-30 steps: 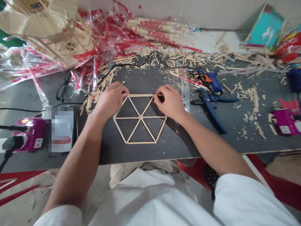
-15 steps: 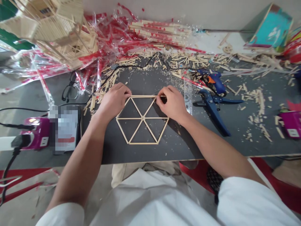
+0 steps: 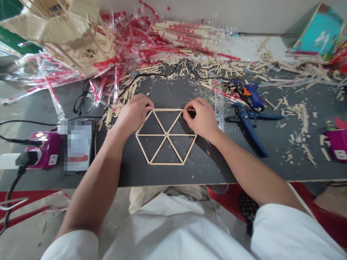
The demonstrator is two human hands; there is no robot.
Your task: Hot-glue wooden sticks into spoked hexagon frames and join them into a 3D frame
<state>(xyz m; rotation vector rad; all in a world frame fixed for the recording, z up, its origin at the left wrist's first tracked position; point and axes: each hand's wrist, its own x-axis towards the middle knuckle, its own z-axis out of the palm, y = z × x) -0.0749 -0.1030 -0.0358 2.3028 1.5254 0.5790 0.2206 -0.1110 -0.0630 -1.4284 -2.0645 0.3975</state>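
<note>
Worktop (image 3: 208, 173): dark, flat board, giving the sticks a level bed, with stick scraps (image 3: 302, 119) scattered across it.
Stick hexagon (image 3: 166, 134): lying flat mid-board before the person, its spokes meeting at the centre.
Top stick (image 3: 168, 109): along the hexagon's far edge, apparently held there to keep it in line.
Left hand (image 3: 135, 117): grip closed on that stick's left end.
Right hand (image 3: 200, 117): grip pinching its right end.
Nearby: a ruler (image 3: 219, 108), glue gun (image 3: 251, 94) and blue cutters (image 3: 245, 124), all right of the right hand, within easy reach.

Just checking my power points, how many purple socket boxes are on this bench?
2. One purple socket box at left on the bench, a black plug in it; another purple socket box at the right edge, partly out of view.
</note>
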